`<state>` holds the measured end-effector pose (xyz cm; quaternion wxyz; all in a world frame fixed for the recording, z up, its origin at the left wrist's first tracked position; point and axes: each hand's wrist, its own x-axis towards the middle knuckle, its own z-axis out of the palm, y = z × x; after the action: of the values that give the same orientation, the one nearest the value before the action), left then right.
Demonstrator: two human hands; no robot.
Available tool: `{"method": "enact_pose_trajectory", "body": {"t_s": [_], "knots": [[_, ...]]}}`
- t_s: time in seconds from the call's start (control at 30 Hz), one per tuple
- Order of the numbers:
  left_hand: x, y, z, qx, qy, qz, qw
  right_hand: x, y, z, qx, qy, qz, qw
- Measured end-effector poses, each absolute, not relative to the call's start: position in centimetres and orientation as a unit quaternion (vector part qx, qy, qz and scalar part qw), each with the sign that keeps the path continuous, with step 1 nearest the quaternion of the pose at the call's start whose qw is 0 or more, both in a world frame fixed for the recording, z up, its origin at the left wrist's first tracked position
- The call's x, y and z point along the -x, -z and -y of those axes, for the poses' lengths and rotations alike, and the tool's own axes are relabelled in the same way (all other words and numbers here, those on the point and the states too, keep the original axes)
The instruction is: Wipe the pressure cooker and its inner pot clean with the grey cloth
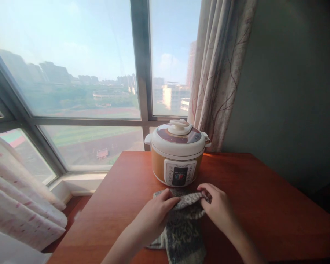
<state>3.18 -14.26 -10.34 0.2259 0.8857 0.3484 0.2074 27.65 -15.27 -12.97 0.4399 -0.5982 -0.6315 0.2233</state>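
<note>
A grey patterned cloth (184, 231) lies on the reddish wooden table (264, 205) right in front of me. My left hand (154, 216) pinches the cloth's raised far edge from the left. My right hand (218, 207) grips the same edge from the right, fingers curled around it. Just beyond the cloth stands an electric pressure cooker (177, 152), orange-bodied with a white lid and a front control panel. Its lid is shut.
The table stands against a large window (99, 91) with a dark frame. A patterned curtain (217, 73) hangs behind the cooker at the right; another curtain (19, 198) falls at the lower left. A dark wall (291, 91) runs along the right.
</note>
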Motion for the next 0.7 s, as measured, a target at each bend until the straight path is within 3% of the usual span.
{"method": "enact_pose_trajectory", "body": {"t_s": [0.17,0.3,0.53,0.7], "knots": [[-2.5,11.9,12.5,-0.781,-0.38,-0.376,0.323,-28.6,11.2,16.6,0.485,-0.298,0.641,0.514],[-2.6,11.5,11.8,-0.739,-0.424,-0.382,0.359,-29.3,9.5,16.6,0.391,-0.239,0.765,0.453],[-1.9,10.0,10.5,-0.695,-0.477,-0.361,0.399,-30.0,8.4,15.3,0.455,-0.136,0.817,0.326],[-2.0,6.4,10.0,-0.714,-0.482,-0.339,0.378,-30.2,5.6,15.2,0.464,-0.146,0.789,0.376]]}}
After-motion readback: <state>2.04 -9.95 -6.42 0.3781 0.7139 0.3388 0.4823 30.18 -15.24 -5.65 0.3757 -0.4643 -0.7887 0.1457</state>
